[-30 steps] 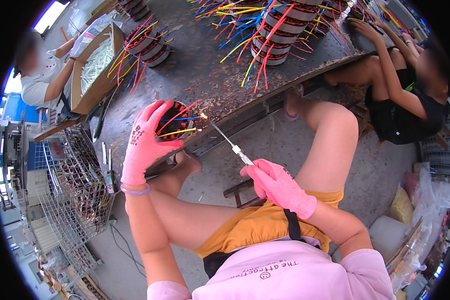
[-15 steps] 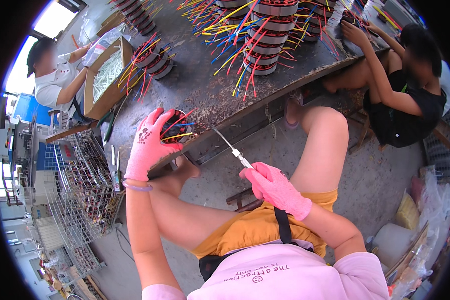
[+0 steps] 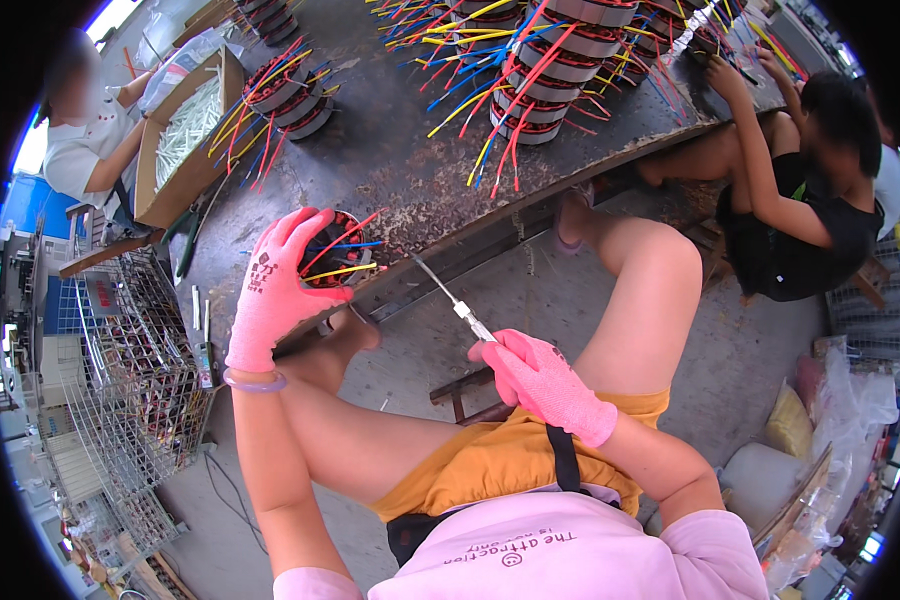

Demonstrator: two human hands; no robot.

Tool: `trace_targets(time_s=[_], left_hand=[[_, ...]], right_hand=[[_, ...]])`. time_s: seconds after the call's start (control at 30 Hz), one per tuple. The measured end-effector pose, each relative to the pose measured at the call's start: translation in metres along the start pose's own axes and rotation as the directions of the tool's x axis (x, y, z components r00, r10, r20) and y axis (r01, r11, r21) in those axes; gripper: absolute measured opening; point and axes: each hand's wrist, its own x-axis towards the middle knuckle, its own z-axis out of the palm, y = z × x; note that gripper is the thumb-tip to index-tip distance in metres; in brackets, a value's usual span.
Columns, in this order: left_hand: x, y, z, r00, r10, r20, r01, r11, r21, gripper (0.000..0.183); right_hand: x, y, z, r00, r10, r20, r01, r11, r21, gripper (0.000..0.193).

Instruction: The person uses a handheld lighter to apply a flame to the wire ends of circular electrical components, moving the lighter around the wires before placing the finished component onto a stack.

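Near the table's front edge, my left hand (image 3: 278, 278) in a pink glove curls round a motor stator (image 3: 322, 248), a ring wound with dark red coils. Red, blue and yellow wire leads stick out of it to the right. My right hand (image 3: 548, 385), also gloved in pink, is closed round the handle of a slim tool (image 3: 462, 310) with a thin metal shaft and a whitish collar. Its shaft points up and left, the tip close to the table edge and apart from the stator. The lower part of the tool's handle is hidden in my palm.
Stacked stators (image 3: 560, 75) with coloured leads stand on the dark worn table (image 3: 410, 165); a shorter stack (image 3: 288, 98) is left. Beside it sits a cardboard box (image 3: 148, 190) of white strips. One person works at far left, another at right. Wire cages (image 3: 135, 430) stand left.
The whole view has shifted slightly, so the table and stators appear moved. My left hand stays on the stator and my right hand keeps the tool in nearly the same pose.
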Motion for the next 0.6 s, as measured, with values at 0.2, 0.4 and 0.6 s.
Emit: trace_targets(time_s=[0.2, 0.4, 0.6], left_hand=[[-0.001, -0.002, 0.003, 1.000, 0.016, -0.007, -0.016, 1.000, -0.003, 0.086], [-0.002, -0.002, 0.004, 1.000, 0.015, -0.015, -0.015, 1.000, -0.022, 0.086], [-0.002, -0.004, 0.004, 0.999, 0.033, -0.008, -0.033, 0.999, -0.023, 0.087]], right_hand=[[-0.001, -0.011, 0.000, 1.000, 0.019, 0.018, -0.018, 0.998, -0.052, 0.032], [0.004, 0.000, -0.001, 0.999, -0.048, 0.020, 0.050, 0.992, -0.118, 0.031], [0.004, -0.006, 0.001, 0.999, -0.034, 0.019, 0.036, 0.994, -0.103, 0.033]])
